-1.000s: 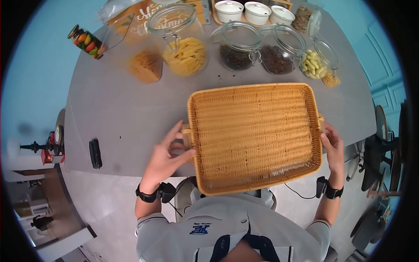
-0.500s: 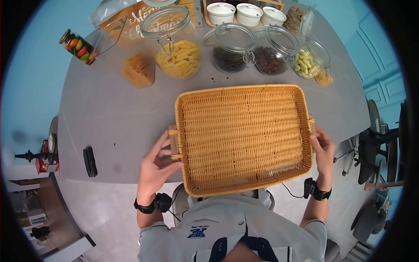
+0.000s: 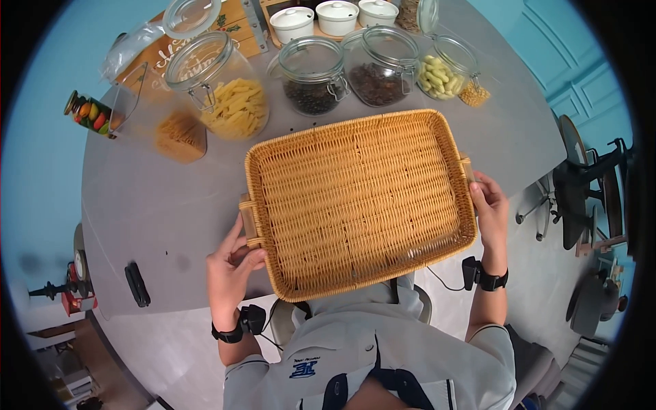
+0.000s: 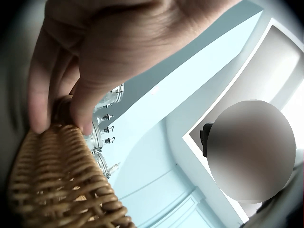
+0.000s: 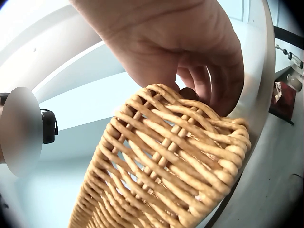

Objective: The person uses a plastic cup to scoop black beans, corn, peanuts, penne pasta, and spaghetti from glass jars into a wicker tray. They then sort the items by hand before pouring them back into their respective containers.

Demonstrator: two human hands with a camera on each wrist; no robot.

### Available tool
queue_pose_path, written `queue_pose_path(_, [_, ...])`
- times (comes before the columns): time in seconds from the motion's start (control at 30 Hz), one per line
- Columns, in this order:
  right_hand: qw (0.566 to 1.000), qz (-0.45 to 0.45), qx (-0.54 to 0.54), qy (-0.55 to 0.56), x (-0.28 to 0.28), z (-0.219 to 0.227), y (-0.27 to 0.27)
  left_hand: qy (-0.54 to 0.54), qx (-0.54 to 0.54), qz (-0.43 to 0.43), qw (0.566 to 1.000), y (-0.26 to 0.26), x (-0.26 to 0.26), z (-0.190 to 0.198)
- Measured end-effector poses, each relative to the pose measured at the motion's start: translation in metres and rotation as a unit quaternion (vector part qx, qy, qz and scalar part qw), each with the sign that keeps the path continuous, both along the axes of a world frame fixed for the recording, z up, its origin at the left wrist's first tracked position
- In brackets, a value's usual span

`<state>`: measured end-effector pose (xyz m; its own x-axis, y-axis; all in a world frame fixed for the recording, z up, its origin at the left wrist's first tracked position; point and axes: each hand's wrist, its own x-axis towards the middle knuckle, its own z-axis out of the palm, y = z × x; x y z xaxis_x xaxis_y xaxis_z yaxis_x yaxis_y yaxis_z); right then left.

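A rectangular wicker basket (image 3: 359, 205) with nothing in it fills the middle of the head view, tilted slightly, at the table's near edge. The left hand (image 3: 229, 272) grips its wooden handle (image 3: 249, 220) on the left side, thumb toward the person. On the opposite side the right hand (image 3: 490, 208) holds the other handle. Both wrist views agree: the left hand (image 4: 99, 52) pinches the end of the basket (image 4: 61, 175), and the fingers of the right hand (image 5: 190, 57) curl round the handle above the woven side (image 5: 166, 156).
Beyond the basket stand glass jars of pasta (image 3: 238, 108), dark beans (image 3: 312, 96), dark dried pieces (image 3: 379, 82) and green pieces (image 3: 439, 76). White lidded pots (image 3: 337, 19) are behind. A jar of colourful pieces (image 3: 89, 113) and a black object (image 3: 137, 284) are on the left.
In the head view the basket and both hands have shifted left, and the basket is rotated a little more. The jars also appear further left, as the view has turned. Both grips look the same.
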<state>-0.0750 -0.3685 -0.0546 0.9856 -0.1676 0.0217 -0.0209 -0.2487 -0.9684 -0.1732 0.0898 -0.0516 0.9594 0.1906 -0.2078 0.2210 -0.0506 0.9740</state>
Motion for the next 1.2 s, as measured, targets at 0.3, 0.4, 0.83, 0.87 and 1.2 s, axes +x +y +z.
queue_pose_path(0.3, [1.0, -0.016, -0.018, -0.012, 0.001, -0.006, -0.006, 0.008, 0.005, 0.001, 1.0, -0.007, 0.01, 0.003])
queue_pose_path(0.4, [0.998, -0.013, -0.056, -0.04, 0.004, -0.01, -0.016, 0.013, 0.046, -0.011, 0.999, -0.004, 0.009, 0.008])
queue_pose_path(0.83, [0.873, 0.114, -0.405, -0.246, 0.075, 0.156, 0.054, -0.175, 0.139, -0.121, 0.967, -0.014, 0.1, 0.054])
queue_pose_path(0.87, [0.849, 0.145, -0.412, -0.297, 0.093, 0.154, 0.07, -0.194, 0.107, -0.122, 0.967, -0.013, 0.108, 0.045])
queue_pose_path(1.2, [0.86, 0.162, -0.411, -0.255, 0.191, 0.091, 0.114, -0.129, -0.184, 0.051, 0.973, 0.011, 0.118, 0.016])
